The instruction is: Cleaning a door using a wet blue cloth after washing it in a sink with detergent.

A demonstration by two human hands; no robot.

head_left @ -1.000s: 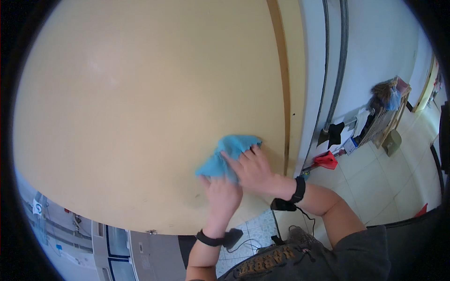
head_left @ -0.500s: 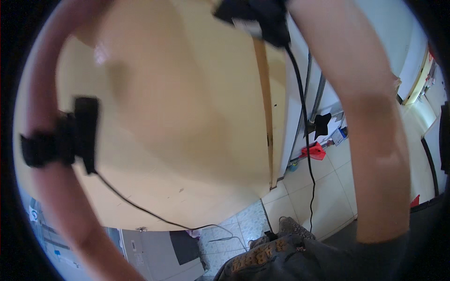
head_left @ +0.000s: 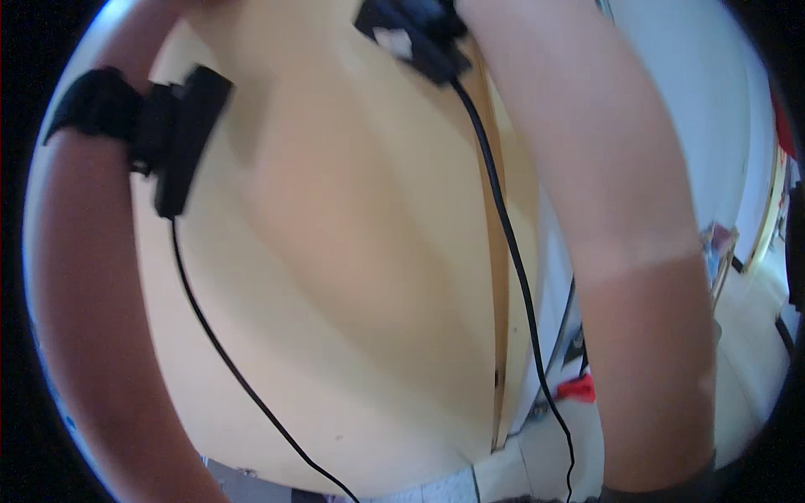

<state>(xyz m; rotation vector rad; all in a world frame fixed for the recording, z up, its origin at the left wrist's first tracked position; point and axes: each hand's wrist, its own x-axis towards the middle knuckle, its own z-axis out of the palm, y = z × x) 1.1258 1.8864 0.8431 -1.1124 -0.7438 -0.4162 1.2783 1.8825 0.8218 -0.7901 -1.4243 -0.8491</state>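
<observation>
Both of my forearms reach up past the top edge, so my left hand and my right hand lie outside the view. A broad pale yellow panel [head_left: 377, 335], like a door, stands close in front of me between the arms. My left forearm [head_left: 92, 277] runs along its left side, with a black strapped device [head_left: 189, 138] at the wrist. My right forearm [head_left: 637, 277] passes over its right side, and another black device [head_left: 415, 38] sits at that wrist. What either hand holds or touches cannot be seen.
Black cables [head_left: 243, 377] hang from the wrist devices across the panel. A brown wooden edge strip [head_left: 495, 277] runs down its right side. Pale floor tiles [head_left: 537, 457] and a red item [head_left: 577, 388] lie low at right. A white surface [head_left: 679, 84] rises beyond my right arm.
Both forearms have moved higher, and the right wrist device has shifted left. The view has tilted up, so less floor and less of my clothing show.
</observation>
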